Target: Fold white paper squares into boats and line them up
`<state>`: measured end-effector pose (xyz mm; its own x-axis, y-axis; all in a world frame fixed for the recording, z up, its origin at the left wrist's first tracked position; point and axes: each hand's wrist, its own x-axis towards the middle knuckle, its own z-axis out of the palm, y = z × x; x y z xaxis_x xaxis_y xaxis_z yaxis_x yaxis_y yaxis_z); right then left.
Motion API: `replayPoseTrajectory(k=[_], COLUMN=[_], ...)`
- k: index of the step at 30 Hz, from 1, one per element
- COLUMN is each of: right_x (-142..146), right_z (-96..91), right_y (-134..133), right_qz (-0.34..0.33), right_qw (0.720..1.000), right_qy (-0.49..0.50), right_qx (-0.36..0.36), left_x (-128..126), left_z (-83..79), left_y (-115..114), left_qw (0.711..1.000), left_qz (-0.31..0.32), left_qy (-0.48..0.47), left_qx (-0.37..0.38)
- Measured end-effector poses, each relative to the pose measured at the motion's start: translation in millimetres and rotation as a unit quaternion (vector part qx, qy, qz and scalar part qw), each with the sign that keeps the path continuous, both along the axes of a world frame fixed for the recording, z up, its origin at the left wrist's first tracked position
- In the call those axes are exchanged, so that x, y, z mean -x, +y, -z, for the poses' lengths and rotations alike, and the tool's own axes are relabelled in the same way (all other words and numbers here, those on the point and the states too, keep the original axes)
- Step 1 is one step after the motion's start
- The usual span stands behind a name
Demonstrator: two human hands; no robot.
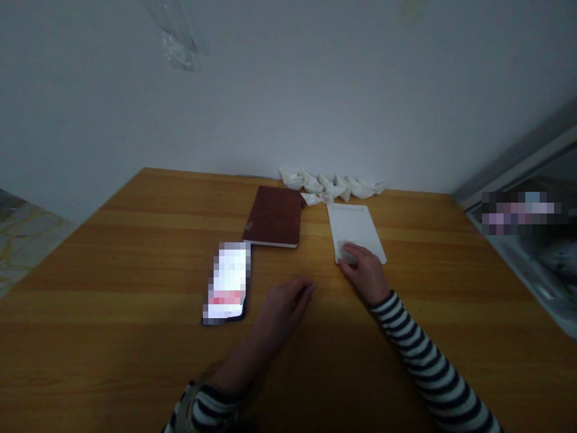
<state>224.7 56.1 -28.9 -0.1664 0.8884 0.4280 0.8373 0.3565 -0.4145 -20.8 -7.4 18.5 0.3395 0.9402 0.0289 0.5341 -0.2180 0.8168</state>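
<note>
White board: a white rectangular board (356,225) lies flat on the desk, right of centre and toward the far edge, turned slightly askew, with faint print along its far end.
Right hand: the right hand (365,273) sits on the board's near left corner.
Right fingers: the fingers (348,252) lie fairly flat across that corner, pressing on top and not closed around anything.
Left hand: the left hand (283,310) rests just off the board, toward the desk's near edge, between the board and the phone.
Left fingers: the fingers (302,291) are loosely curled and close together, holding nothing and touching only the desk, as far as I can see.
Sleeves: both forearms come in from the near edge in black-and-white striped sleeves (433,367).
Paper boats: a row of folded white paper boats (331,185) runs along the far edge, against the wall, just beyond the board.
Notebook: a dark red hardcover notebook (273,216) lies closed just left of the board, its top end near the boats.
Phone: a phone (228,282) lies face up left of the notebook, its blurred screen lit white and red.
Desk: the honey-coloured wooden desk (135,270) carries all of this, its far edge pushed against a plain white wall (288,90).
Right of desk: past the right corner stands something with a pale frame (532,156), too dim and blurred to tell.
</note>
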Motion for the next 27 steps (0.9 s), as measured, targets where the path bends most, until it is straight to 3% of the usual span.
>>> replayPoseTrajectory(k=[27], right_x=[0.4], right_z=[0.0], right_y=[-1.2], right_qz=[0.007], right_qw=[0.999], right_qy=[0.033], right_qx=[-0.003], left_x=[0.6], left_z=[-0.4], left_y=[-1.3], left_qw=[1.0], left_qz=[0.009], left_qy=[0.019], left_qx=[-0.011])
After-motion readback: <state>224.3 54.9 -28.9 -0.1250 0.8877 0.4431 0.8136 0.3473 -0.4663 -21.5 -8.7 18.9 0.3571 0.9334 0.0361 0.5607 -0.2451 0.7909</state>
